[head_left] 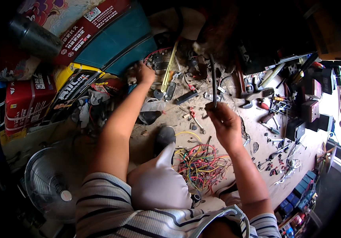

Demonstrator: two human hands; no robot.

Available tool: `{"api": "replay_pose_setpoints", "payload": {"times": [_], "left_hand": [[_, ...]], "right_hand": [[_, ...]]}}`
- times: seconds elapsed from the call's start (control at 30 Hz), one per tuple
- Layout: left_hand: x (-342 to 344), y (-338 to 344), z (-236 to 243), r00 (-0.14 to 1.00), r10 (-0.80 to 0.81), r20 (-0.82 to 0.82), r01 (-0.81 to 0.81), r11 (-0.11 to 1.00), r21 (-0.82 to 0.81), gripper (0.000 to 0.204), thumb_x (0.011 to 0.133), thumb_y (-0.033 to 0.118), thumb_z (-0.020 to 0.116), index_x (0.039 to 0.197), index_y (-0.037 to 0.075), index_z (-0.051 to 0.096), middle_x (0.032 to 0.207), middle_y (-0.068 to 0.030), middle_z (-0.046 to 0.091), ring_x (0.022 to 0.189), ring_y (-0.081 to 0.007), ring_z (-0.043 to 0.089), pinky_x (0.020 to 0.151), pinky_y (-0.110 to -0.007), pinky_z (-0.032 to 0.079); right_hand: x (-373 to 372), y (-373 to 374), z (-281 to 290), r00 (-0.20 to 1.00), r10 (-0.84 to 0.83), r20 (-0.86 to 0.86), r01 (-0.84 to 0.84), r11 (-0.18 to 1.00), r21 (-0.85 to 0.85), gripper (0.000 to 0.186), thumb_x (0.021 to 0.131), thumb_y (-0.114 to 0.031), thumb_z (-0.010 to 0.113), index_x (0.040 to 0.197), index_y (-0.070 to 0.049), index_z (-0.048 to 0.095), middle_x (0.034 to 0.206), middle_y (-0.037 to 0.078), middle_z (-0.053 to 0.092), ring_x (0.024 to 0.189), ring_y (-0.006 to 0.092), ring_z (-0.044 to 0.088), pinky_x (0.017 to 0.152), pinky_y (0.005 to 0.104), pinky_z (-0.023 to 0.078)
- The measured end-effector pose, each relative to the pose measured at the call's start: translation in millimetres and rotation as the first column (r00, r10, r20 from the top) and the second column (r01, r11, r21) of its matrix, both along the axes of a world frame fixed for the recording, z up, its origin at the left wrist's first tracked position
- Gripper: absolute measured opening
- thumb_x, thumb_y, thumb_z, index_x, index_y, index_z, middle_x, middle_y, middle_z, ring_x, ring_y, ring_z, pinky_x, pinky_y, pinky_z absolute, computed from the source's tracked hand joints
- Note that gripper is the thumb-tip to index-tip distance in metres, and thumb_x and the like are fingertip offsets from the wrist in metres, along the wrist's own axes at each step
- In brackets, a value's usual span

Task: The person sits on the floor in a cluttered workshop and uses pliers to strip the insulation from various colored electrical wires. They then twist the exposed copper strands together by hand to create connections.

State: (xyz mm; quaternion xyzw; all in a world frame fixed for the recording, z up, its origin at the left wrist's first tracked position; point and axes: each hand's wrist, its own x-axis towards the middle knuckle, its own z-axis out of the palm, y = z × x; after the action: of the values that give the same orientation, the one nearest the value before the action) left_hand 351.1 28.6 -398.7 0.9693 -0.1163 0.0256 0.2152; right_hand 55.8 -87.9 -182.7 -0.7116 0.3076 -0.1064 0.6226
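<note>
In my right hand [225,123], fingers closed, is one end of a long thin black rod or stiff cable [213,77]. It points away from me over the cluttered floor; its far end is lost among dark things. My left hand [144,74] reaches forward beside the teal box, its fingers curled down among small dark parts and a red wire [154,52]. What those fingers grip is hidden. Right of that hand lies a long narrow yellow loop [169,69]. A flat black bar [186,97] and a red-ended metal piece [196,119] lie between my hands.
A tangle of coloured wires [203,166] lies by my legs. Screwdrivers and other tools, including a screwdriver [273,130], are spread at the right. A fan [51,184] stands at lower left, below stacked boxes, among them a red box [29,101]. A teal box [111,45] borders the far left.
</note>
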Motion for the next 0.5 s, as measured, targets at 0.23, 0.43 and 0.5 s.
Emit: {"api": "replay_pose_setpoints", "payload": {"times": [0.23,0.43,0.5], "left_hand": [[17,-1,-2,0.987,0.014,-0.161,0.008,0.991,0.132,0.027,0.083,0.018,0.062,0.107,0.009,0.055,0.118,-0.0174,0.05,0.108,-0.038,0.051,0.089,-0.048,0.046],[7,4,-2,0.964,-0.154,-0.216,0.132,0.985,-0.112,0.011,0.075,0.011,0.062,0.087,0.01,0.063,0.086,-0.0153,0.066,0.086,-0.0329,0.063,0.074,-0.041,0.049],[-13,3,1,0.953,-0.217,-0.21,0.136,0.93,-0.343,0.011,0.074,0.009,0.062,0.085,0.009,0.063,0.082,-0.0143,0.066,0.079,-0.0301,0.064,0.068,-0.039,0.05]], "right_hand": [[101,-82,67,0.939,-0.022,0.342,0.123,0.953,-0.277,0.035,0.087,0.0,0.061,0.12,-0.002,0.052,0.107,0.005,0.062,0.101,0.0098,0.056,0.089,0.0235,0.044],[101,-105,64,0.89,-0.214,0.402,0.388,0.819,-0.422,0.044,0.087,-0.006,0.061,0.128,-0.002,0.045,0.113,0.012,0.058,0.102,0.0173,0.057,0.088,0.0269,0.046],[76,-78,32,0.928,-0.178,0.327,0.31,0.858,-0.41,0.039,0.087,-0.005,0.059,0.124,-0.002,0.047,0.106,0.012,0.059,0.097,0.0174,0.058,0.082,0.0268,0.048]]}}
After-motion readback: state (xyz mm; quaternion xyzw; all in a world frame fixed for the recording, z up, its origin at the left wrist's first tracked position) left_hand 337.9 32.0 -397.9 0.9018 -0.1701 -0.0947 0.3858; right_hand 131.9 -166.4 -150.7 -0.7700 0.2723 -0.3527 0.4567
